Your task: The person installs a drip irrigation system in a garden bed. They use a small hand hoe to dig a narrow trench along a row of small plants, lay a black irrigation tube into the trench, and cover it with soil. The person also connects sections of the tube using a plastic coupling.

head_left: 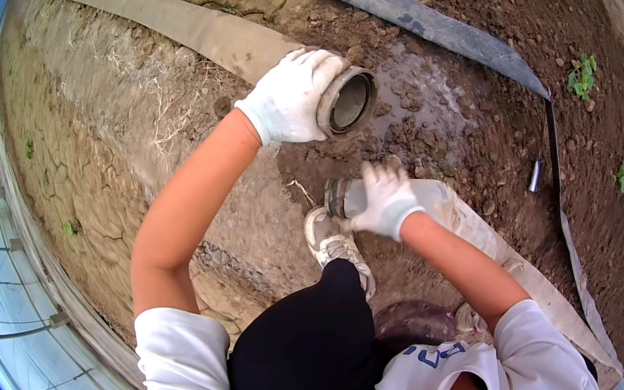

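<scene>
Left hand (289, 100) grip clamped on hose coupling (347, 102) — right hand (384, 198) grip wraps second hose end (338, 197), apparently closed.

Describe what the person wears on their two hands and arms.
Both hands wear white knitted work gloves with ribbed cuffs ending at the wrist: the left hand and the right hand. The glove fabric looks slightly soiled. Both forearms are bare from wrist to upper arm. Short white sleeves of a T-shirt cover the shoulders; the shirt carries blue printing near the collar. No watch or jewellery shows.
</scene>
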### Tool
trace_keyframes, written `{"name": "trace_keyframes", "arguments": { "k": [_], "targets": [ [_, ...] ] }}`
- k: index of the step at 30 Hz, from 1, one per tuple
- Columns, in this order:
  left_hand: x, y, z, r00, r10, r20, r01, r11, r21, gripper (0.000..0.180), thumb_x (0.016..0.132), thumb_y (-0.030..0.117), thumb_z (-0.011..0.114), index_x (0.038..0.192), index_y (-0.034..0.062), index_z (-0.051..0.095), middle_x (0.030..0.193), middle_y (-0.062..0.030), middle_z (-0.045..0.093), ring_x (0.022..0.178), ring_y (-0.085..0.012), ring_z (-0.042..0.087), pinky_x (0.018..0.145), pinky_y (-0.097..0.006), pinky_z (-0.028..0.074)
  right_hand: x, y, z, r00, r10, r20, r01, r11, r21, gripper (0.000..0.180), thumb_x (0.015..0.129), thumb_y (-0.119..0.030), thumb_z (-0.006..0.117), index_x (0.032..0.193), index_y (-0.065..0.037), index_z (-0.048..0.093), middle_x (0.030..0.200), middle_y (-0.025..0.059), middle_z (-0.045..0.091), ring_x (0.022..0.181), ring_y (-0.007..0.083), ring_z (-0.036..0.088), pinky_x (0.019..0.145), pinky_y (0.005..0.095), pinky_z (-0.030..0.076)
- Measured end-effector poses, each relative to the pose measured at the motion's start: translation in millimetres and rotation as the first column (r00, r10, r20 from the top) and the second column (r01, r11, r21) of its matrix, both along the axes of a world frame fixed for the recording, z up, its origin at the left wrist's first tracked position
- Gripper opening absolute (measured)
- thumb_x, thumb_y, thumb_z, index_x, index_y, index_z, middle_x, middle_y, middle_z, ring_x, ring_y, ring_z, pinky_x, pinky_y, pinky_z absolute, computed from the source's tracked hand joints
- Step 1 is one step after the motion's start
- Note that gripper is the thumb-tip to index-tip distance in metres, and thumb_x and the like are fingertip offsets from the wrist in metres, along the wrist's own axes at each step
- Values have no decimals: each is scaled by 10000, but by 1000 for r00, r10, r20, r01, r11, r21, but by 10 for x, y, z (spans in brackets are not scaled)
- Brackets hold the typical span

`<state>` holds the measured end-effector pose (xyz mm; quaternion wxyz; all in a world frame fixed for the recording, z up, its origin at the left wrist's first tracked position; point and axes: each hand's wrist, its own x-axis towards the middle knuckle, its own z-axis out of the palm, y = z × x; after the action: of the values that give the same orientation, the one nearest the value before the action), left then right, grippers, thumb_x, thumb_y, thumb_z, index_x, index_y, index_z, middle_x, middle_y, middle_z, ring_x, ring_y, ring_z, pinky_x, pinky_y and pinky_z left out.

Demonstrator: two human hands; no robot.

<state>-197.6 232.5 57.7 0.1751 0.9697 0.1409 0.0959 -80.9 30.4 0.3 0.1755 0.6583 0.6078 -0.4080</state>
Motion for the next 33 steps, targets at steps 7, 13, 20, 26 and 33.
{"name": "trace_keyframes", "arguments": {
  "k": [7, 13, 20, 26, 33],
  "targets": [
    [68, -21, -43, 1000, -27, 0, 27, 1000, -4, 802, 499, 241, 807, 1193, 26, 469, 1131, -179, 538, 1072, -332, 529, 969, -420, 398, 45, 117, -147, 994, 99, -47, -103, 989, -109, 828, 661, -489, 698, 1294, -42, 405, 1231, 185, 514, 1205, 326, 463, 1049, 442, 298],
    [41, -65, -158, 998, -42, -37, 43, 999, 25, 769, 506, 258, 773, 1173, 29, 467, 1051, -145, 535, 1039, -308, 536, 931, -387, 407, 415, 71, 594, 1000, -15, 22, 13, 996, 84, 863, 632, -498, 711, 1312, -59, 413, 1169, 189, 538, 1134, 331, 494, 1000, 425, 354],
    [156, -91, -193, 989, -61, -138, 62, 998, -1, 782, 502, 270, 790, 1175, 40, 466, 1070, -141, 532, 1031, -301, 545, 935, -388, 402, 719, 122, 776, 967, -248, -58, 251, 889, 383, 949, 579, -485, 769, 1316, -20, 396, 1152, 204, 539, 1094, 348, 511, 974, 428, 392],
    [203, -207, -414, 952, -128, -277, 130, 991, -11, 789, 495, 284, 802, 1170, 45, 470, 1083, -145, 539, 1047, -307, 543, 952, -406, 392, 588, 264, 458, 966, -248, 69, 217, 928, 302, 905, 640, -513, 720, 1360, -93, 369, 1122, 198, 544, 1068, 346, 526, 929, 449, 397],
    [313, -290, -603, 867, -163, -471, 168, 985, -32, 767, 529, 304, 781, 1182, 53, 468, 1107, -148, 534, 1073, -305, 537, 978, -424, 378, 491, 294, 314, 968, -181, 173, 143, 968, 208, 870, 662, -494, 713, 1368, -117, 372, 1095, 168, 588, 1075, 320, 533, 901, 435, 394]
  ]
}}
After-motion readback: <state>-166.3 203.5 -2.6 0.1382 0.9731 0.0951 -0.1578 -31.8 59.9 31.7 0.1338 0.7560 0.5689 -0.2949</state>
